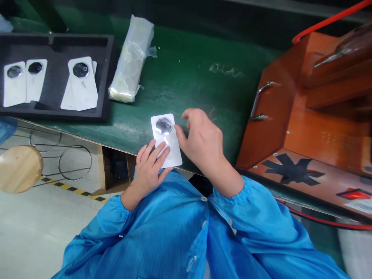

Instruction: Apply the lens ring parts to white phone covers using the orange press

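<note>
white panel [174,151] lying on green table [186,81], close to person [174,232], between both hands. left hand [147,168] resting on panel's lower left part, fingers slightly spread. right hand [202,137] curling just beside panel's right edge, thumb and pointing finger standing apart; from here, cannot tell if thumb is touching. dark shiny patch [163,125] showing near panel's far end.

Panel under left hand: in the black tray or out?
Out: the white panel is under the left hand at the green table, apart from the black tray.
</note>
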`<state>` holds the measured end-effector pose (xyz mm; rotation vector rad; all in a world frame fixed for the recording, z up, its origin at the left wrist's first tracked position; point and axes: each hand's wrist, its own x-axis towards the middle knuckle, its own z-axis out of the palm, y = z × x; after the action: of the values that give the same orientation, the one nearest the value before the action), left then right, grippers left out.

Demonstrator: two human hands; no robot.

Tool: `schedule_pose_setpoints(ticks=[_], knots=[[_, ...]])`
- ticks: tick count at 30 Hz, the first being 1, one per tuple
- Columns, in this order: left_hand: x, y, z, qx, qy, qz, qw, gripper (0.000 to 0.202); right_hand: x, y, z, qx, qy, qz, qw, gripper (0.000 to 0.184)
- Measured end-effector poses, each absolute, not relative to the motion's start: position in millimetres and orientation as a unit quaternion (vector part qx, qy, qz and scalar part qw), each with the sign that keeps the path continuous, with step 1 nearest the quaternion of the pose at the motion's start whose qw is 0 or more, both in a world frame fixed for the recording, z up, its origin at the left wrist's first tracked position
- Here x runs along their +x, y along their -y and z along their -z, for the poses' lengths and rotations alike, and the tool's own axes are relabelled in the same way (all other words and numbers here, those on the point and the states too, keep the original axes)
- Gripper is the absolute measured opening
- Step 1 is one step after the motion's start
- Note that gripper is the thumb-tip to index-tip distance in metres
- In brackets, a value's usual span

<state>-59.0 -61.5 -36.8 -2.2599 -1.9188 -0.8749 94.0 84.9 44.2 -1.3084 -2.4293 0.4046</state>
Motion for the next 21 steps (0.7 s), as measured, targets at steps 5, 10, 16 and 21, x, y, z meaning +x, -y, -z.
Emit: schedule_pose_setpoints(ticks=[5, 10, 16, 21], knots=[[-69.4, 59.1, 40.6, -0.732, 0.604, 0.316, 0.026, 0.054, 117.2, -22.6, -34.4, -0.283, 0.943, -0.13, 0.118, 0.051], [-85.7, 60.7, 32.5, -0.73, 0.562, 0.387, -0.007, 0.059, 129.0, -5.7, -31.1, -0.272, 0.938, -0.041, 0.212, 0.037], [-99.0, 38.4, 35.2, -0.706, 0.573, 0.417, -0.007, 0.064, 243.0, 2.2, -83.4, -0.364, 0.851, 0.065, 0.372, 0.041], [-79.6, 21.2, 40.5, -0.731, 0.576, 0.357, 0.081, 0.046, 334.1, -22.5, -84.2, -0.555, 0.694, 0.162, 0.429, 0.046]])
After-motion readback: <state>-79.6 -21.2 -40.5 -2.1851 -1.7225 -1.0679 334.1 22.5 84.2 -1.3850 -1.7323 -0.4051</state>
